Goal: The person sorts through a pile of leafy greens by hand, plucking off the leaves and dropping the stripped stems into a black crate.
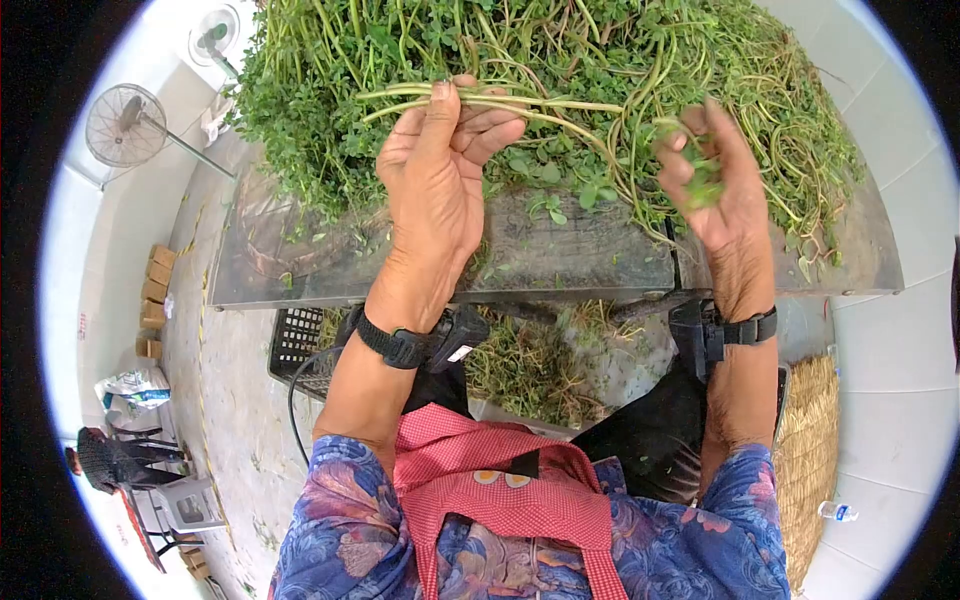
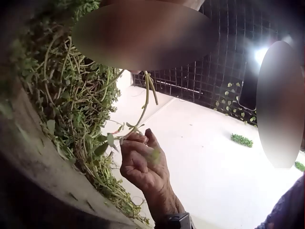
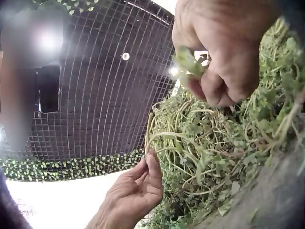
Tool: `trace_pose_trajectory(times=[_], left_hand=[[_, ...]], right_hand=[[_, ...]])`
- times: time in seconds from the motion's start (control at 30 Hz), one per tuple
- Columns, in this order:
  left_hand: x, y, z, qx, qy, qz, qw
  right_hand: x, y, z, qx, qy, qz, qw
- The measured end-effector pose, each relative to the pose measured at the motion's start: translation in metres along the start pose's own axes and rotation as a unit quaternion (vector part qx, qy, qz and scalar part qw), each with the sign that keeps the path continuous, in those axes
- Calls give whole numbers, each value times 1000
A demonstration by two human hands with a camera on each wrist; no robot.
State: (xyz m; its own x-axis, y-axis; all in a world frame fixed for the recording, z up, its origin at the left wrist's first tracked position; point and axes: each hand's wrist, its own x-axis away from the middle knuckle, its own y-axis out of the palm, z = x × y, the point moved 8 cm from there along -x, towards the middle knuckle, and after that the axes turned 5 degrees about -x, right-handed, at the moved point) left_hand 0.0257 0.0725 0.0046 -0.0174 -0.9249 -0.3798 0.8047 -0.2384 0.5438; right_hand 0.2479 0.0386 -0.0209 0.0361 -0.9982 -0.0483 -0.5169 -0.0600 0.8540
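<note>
Your left hand [image 1: 440, 170] pinches a few long stems [image 1: 480, 100] level above the table's [image 1: 560, 255] near edge, keeping them together, while your right hand [image 1: 715, 185] curls around plucked leaves [image 1: 703, 185].

The stems [image 1: 480, 100] looked smooth, pale green and faintly glossy; the heap [image 1: 560, 60] behind was matt and leafy. The table [image 1: 560, 250] top seemed dull, worn metal, stained and scuffed. The crate [image 1: 298, 345] below was black plastic lattice. The apron [image 1: 500, 490] was matt red checked cloth, the sleeves [image 1: 330, 520] printed fabric. A mat [image 1: 810, 450] looked like coarse woven straw.
</note>
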Motion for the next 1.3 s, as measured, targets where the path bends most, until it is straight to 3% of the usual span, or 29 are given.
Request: trace_pose_trajectory(times=[0.1, 0.13, 0.2, 0.27, 0.33, 0.37, 0.5, 0.6, 0.67, 0.7, 0.73, 0.77, 0.8, 0.87, 0.9, 0.93, 1.0, 1.07, 1.13, 1.2, 1.27, 1.3], left_hand=[[-1, -5, -5, 22, -28, 8, 999], [-2, -6, -6, 25, -36, 11, 999], [-2, -7, -6, 27, -36, 11, 999], [-3, -7, -6, 30, -36, 12, 999], [-2, -7, -5, 30, -38, 3, 999], [-3, -8, -5, 29, -36, 4, 999], [-4, -8, -3, 26, -32, -6, 999], [-3, 0, -1, 14, -32, -16, 999], [0, 4, -2, 6, -32, -27, 999], [2, 8, -2, 7, -31, -47, 998], [4, 12, -1, 8, -29, -67, 997], [4, 15, 6, -6, -23, -69, 997], [5, 15, 6, -6, -22, -68, 997], [7, 22, -1, 11, -64, -106, 992], [10, 23, -9, 21, -92, -96, 991], [12, 24, -11, 21, -94, -96, 991], [16, 26, -26, 27, -163, -87, 982], [19, 30, -30, 23, -177, -94, 979], [25, 34, -38, 4, -214, -124, 969], [26, 34, -40, 10, -223, -121, 967], [27, 35, -41, 6, -226, -128, 966], [28, 36, -42, 7, -227, -128, 965]], right_hand=[[0, 11, 12, 255, -19, -46, 966], [2, 14, 15, 255, -19, -46, 966], [8, 26, 23, 413, -6, -56, 909], [11, 26, 29, 444, 18, -64, 894], [14, 41, 31, 567, -42, -83, 819], [14, 43, 32, 597, -24, -90, 797], [10, 39, 36, 620, -39, -107, 776], [7, 37, 34, 639, -87, -99, 757], [5, 34, 16, 719, -209, -2, 662], [1, 32, 11, 720, -210, -1, 662], [-7, 1, 1, 500, -126, 98, 851], [-8, -25, 9, 230, -29, 185, 955], [-6, -26, 5, 230, -29, 184, 955], [-8, -5, 1, 7, -28, 59, 998], [-6, 5, 6, -39, 1, 10, 999], [-3, 7, 7, -40, 1, 12, 999], [1, 14, 11, 134, -3, -1, 991], [3, 15, 11, 163, -36, 6, 986], [3, 24, 14, 216, -21, -83, 973], [9, 33, 17, 252, -18, -86, 964], [15, 49, 18, 413, -139, -64, 898], [15, 57, 19, 443, -188, -91, 872]])
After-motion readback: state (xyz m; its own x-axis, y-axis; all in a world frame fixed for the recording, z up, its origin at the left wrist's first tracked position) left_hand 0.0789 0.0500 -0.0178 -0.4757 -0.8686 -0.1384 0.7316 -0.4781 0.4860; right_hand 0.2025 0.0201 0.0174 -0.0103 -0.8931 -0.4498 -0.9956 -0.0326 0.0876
